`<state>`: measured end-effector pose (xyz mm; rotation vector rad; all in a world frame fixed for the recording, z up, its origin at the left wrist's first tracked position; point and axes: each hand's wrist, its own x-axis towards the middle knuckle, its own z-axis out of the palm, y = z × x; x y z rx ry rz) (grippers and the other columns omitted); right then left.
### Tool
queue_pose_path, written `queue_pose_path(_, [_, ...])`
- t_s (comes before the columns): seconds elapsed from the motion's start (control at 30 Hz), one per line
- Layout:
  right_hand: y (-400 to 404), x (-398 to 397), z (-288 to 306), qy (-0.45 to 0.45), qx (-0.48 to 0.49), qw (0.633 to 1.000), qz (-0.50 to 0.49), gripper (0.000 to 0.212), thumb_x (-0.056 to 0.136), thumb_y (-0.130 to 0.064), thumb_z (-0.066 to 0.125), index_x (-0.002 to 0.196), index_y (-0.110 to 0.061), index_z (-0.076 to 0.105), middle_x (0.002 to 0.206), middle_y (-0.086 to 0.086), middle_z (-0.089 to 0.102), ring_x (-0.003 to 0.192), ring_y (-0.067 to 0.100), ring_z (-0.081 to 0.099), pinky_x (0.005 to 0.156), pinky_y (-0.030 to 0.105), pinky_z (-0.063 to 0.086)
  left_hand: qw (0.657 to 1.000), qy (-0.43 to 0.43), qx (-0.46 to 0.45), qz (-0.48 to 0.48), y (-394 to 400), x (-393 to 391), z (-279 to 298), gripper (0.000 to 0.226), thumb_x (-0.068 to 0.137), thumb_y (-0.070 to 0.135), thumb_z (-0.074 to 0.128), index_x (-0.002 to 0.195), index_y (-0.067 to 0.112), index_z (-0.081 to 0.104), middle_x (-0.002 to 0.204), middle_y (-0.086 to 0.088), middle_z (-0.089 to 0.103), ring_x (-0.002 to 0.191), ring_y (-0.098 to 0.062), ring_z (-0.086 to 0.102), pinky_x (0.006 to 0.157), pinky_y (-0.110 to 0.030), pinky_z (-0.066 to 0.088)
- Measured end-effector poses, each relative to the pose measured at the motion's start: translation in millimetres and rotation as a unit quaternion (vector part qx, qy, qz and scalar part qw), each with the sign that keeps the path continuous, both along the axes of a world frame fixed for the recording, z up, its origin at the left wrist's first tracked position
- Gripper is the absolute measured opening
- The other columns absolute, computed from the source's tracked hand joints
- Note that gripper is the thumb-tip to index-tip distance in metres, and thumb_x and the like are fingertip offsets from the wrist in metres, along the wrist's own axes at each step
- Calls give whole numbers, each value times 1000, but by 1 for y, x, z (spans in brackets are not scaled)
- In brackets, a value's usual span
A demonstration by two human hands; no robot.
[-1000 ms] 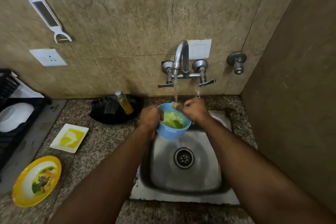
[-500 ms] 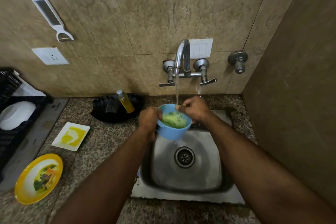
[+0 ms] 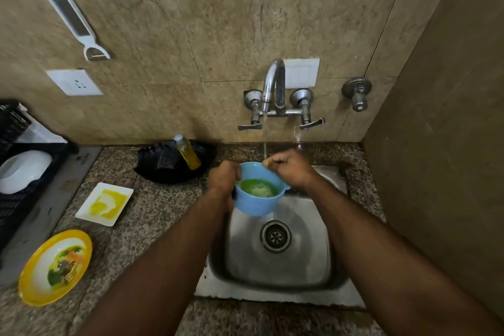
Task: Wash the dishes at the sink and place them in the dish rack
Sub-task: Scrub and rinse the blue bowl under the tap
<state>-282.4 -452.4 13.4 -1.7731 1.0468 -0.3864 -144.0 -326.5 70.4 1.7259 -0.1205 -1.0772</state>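
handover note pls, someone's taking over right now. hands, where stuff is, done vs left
Left hand grips the blue bowl's rim; right hand grips the far rim. Bowl is held over the sink with tap water running into it; green residue and foam inside.
Done: a white bowl sits in the rack.
Left: finish rinsing the blue bowl and rack it, then wash the yellow plate and the white square plate, both soiled on the counter. Soap bottle lies behind the square plate.
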Motion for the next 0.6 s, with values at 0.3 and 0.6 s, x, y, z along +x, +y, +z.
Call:
queue_pose_path(0.3, [-11,0,-8,48,-45,995,-77,31,83,-28,82,58,-15,68,53,-4,63,50,11,57,55,27,51,995,53,-81,-25,1,-4,-7,23,70,-2,49,83,0,68,75,-16,70,61,-28,68,50,-28,54])
queue_pose_path(0.6, [-6,7,1,31,-61,998,-1,14,90,-16,70,83,-13,82,78,-1,78,71,15,72,69,32,59,993,89,-49,-56,-9,1,-6,50,70,24,61,110,-2,75,103,-23,76,83,-37,70,70,-36,57])
